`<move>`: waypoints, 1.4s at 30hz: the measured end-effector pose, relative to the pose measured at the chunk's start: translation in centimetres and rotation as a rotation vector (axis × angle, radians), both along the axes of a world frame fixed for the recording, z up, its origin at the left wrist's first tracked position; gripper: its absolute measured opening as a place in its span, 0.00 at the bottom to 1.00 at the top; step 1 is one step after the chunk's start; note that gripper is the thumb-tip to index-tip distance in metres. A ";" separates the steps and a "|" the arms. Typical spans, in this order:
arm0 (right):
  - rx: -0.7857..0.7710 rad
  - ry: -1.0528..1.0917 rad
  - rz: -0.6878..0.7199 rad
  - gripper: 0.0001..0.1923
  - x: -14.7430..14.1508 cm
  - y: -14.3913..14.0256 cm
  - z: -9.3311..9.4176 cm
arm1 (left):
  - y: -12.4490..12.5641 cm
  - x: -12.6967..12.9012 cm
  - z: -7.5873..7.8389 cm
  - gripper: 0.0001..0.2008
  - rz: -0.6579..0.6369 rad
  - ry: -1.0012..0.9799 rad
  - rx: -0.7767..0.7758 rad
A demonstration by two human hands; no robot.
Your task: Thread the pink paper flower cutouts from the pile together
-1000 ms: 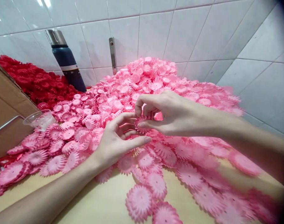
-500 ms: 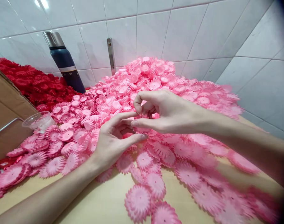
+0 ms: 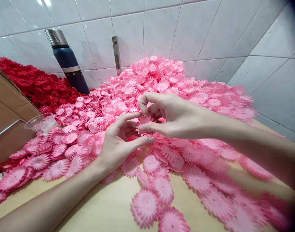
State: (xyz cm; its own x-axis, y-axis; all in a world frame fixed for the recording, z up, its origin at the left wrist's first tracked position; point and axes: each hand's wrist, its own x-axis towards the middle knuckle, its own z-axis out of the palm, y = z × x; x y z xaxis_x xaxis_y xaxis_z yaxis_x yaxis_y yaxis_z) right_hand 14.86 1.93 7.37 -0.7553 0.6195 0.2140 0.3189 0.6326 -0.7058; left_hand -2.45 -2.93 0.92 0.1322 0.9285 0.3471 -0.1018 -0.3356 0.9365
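Above the middle of the pile, my right hand (image 3: 173,116) pinches a small pink artificial flower layer (image 3: 145,120), its thumb lying across the scalloped lower edge. My right index finger is bent above it. Just to the left, my left hand (image 3: 123,137) is curved with thumb and index finger apart. Its index fingertip reaches the flower layer's upper edge, near my right fingers, while its thumb stays lower and off the layer. Beneath and behind both hands spreads a large heap of pink flower layers (image 3: 157,75), many with a small dark centre hole.
A dark blue bottle (image 3: 71,66) with a steel cap leans behind the heap. Red flower layers (image 3: 41,85) are piled at back left. A clear plastic cup (image 3: 41,124) lies beside a cardboard box (image 3: 9,112). The tiled wall (image 3: 159,30) carries a metal bracket (image 3: 116,54).
The pink flower layer between my hands now shows its scalloped face, where before it was mostly hidden. Both hands keep nearly the same pose, and the whole view has shifted slightly.
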 end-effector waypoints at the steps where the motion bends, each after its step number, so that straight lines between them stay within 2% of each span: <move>1: 0.011 -0.003 -0.003 0.12 0.0 -0.1 0.0 | 0.0 0.1 0.1 0.25 0.004 -0.009 -0.004; 9: 0.185 0.043 -0.003 0.14 -0.3 -0.2 0.0 | -0.2 0.2 0.4 0.23 -0.026 -0.032 -0.004; 16: 0.037 0.073 -0.025 0.15 -0.6 0.0 -0.3 | -0.2 0.1 0.3 0.15 -0.031 -0.041 -0.014; 18: 0.048 0.056 -0.065 0.13 -0.7 0.0 -0.2 | -0.1 0.2 0.4 0.12 -0.015 -0.026 -0.022; 23: 0.152 0.005 -0.093 0.11 -0.7 0.0 0.1 | 0.0 0.4 0.6 0.07 -0.027 -0.039 -0.072; 28: 0.332 -0.007 -0.080 0.10 -0.6 0.0 0.3 | 0.2 0.1 0.6 0.14 0.050 -0.047 -0.123; 34: 0.465 -0.068 -0.194 0.09 -1.1 0.3 -0.5 | 0.4 -0.3 0.4 0.07 0.042 0.066 -0.146; 38: 0.549 0.032 -0.339 0.11 -0.6 0.9 -0.1 | -0.1 0.0 0.6 0.03 0.021 0.100 -0.167; 40: 0.529 0.101 -0.400 0.12 -0.1 1.1 0.3 | -0.3 0.2 0.7 0.04 0.001 0.102 -0.168; 42: 0.444 0.113 -0.383 0.13 0.2 1.2 0.7 | -0.4 0.2 0.9 0.07 -0.003 0.046 -0.159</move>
State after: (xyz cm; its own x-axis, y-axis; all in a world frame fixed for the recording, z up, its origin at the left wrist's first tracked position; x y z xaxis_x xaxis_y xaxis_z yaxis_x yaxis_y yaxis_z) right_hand 15.08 3.14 8.07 -0.4533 0.6761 0.5809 0.5210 0.7297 -0.4428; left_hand -2.23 -3.38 1.81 0.1471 0.9708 0.1893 -0.0581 -0.1826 0.9815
